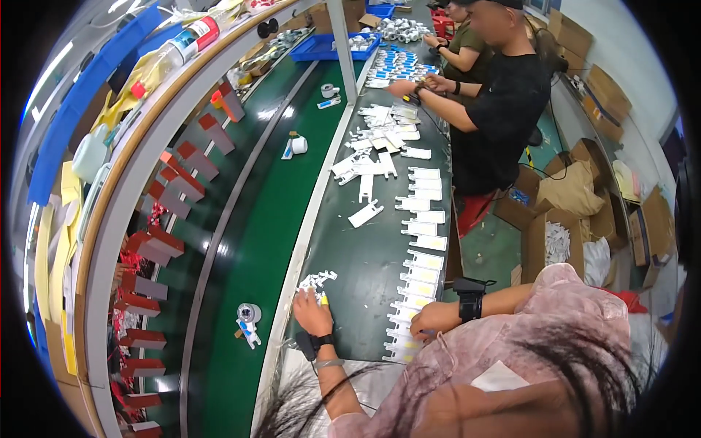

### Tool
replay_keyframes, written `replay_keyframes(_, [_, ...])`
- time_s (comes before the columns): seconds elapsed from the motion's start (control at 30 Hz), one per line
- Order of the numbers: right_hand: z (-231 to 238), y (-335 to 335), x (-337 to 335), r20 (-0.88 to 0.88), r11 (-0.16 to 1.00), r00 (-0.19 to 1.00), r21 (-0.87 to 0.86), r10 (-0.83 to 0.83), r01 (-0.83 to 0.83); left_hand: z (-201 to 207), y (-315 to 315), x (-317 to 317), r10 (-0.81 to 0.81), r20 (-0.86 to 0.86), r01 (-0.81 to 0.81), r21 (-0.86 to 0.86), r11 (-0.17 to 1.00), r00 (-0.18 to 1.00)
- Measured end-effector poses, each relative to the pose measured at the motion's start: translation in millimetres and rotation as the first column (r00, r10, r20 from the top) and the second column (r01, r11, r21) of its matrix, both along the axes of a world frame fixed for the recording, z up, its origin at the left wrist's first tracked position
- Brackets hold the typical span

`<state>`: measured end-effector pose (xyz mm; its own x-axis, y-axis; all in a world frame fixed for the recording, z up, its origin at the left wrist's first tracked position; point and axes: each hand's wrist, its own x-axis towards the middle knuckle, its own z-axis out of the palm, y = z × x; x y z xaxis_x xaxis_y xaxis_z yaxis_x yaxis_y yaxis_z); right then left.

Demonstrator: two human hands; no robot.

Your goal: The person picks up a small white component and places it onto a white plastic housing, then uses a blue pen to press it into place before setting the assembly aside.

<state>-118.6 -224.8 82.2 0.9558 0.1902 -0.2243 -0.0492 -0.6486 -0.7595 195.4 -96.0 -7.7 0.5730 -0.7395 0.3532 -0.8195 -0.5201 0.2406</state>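
Note:
My left hand [312,317] reaches over the small white plastic pieces [318,280] heaped near the left edge of the dark bench. Its fingers are stretched out and apart, with their tips at the heap; a yellow covering [324,299] shows on one finger. Along the bench's right edge runs an overlapping row of flat white plastic plates [423,274] with notched ends, several bearing a pale yellow patch. My right hand [436,318] rests at the near part of this row, fingers curled down against the plates. What lies under those fingertips is hidden.
More white plates [369,157] lie jumbled farther up the bench. Left of it, a green conveyor [274,226] carries a few white round-headed units [249,314]. Reddish-brown blocks [150,244] line its far side. Two people [496,95] work at the far right, beside cardboard boxes [537,237].

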Motion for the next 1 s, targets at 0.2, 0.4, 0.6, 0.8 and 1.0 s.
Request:
replay_keyframes(0.2, [-16.5, -7.0, -2.7, 0.113, 0.999, 0.993, 0.038, -0.031, 0.027, -0.9, 22.8, -25.1, -0.142, -0.092, 0.139, -0.038, 0.990, 0.986])
replay_keyframes(0.4, [-20.9, -7.8, -0.6, 0.091, 0.997, 0.994, 0.059, -0.053, 0.048, 18.6, 53.6, -49.4, -0.100, -0.202, 0.083, -0.092, 0.992, 0.974])
replay_keyframes(0.6, [-17.3, -1.1, 1.6, 0.144, 0.993, 0.982, 0.040, -0.120, 0.115, 17.9, 72.1, -55.7, 0.018, -0.324, -0.077, -0.171, 0.982, 0.946])
replay_keyframes(0.8, [-14.0, -0.9, -0.9, 0.136, 0.993, 0.984, -0.015, -0.114, 0.117, 13.3, 73.4, -58.0, 0.084, -0.424, -0.180, -0.193, 0.964, 0.902])
replay_keyframes(1.0, [-15.9, -1.5, -6.9, 0.160, 0.991, 0.979, -0.009, -0.129, 0.133, 11.3, 68.6, -61.1, 0.007, -0.289, -0.058, -0.167, 0.984, 0.957])
